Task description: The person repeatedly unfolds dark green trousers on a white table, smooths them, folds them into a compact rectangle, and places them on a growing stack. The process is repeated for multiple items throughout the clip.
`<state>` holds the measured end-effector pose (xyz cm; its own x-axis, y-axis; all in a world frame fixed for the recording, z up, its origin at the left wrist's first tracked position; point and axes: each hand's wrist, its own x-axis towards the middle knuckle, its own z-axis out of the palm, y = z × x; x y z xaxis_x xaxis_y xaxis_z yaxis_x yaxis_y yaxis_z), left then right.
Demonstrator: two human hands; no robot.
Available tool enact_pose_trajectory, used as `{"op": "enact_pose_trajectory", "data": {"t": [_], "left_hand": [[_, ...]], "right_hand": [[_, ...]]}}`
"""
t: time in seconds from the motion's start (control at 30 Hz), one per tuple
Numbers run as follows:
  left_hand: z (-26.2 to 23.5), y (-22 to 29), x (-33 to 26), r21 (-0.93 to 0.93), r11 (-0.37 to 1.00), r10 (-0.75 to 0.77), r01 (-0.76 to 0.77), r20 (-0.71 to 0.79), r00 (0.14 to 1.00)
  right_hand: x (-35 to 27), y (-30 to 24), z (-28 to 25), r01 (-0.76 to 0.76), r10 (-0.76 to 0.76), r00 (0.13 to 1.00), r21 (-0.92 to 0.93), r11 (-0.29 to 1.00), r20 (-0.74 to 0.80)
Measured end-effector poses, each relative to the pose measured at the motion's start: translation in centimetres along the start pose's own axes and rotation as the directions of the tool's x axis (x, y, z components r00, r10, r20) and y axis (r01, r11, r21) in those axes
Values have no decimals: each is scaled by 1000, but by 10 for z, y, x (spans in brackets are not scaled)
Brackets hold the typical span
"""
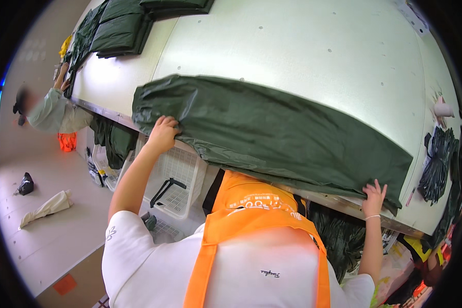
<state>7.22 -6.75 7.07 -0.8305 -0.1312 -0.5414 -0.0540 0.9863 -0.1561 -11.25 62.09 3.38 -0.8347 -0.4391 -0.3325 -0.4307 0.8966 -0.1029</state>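
Observation:
A long, folded dark green rain garment [272, 131] with a slight sheen lies along the near edge of the pale table. At its left end, my left hand [162, 132] has its fingers curled over the near edge of the fabric and grips it. My right hand [373, 199] rests at the near right corner, its fingers spread and the tips touching the material. Along the near side, the cloth hangs a little over the table's edge. The garment's left end is wrinkled, while the right part lies fairly flat.
Folded dark green garments [120, 33] are stacked at the far left, near another person [56, 110] at the table. White plastic baskets [182, 177] stand below the edge. A bundle of black strips [437, 164] and a roll [443, 108] lie at the right. A black bag [24, 184] is on the floor.

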Motion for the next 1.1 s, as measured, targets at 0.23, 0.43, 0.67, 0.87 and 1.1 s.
{"op": "enact_pose_trajectory", "data": {"t": [0.23,0.43,0.67,0.87,1.1], "left_hand": [[13,-59,59,-313,933,-100,174,240,966],[-11,-25,116,-153,927,-314,342,180,932],[-14,21,119,-177,898,-376,402,160,913],[-20,32,111,-249,916,-299,314,95,949],[-17,-95,-1,-521,840,-113,-153,-443,889]], "right_hand": [[82,48,-44,-174,116,913,117,978,390],[134,48,-33,-468,526,721,-243,850,451],[159,-103,-39,72,-126,888,-137,988,-443],[176,-397,3,661,-635,745,94,744,-207],[194,-423,37,539,-531,835,16,842,-141]]}}
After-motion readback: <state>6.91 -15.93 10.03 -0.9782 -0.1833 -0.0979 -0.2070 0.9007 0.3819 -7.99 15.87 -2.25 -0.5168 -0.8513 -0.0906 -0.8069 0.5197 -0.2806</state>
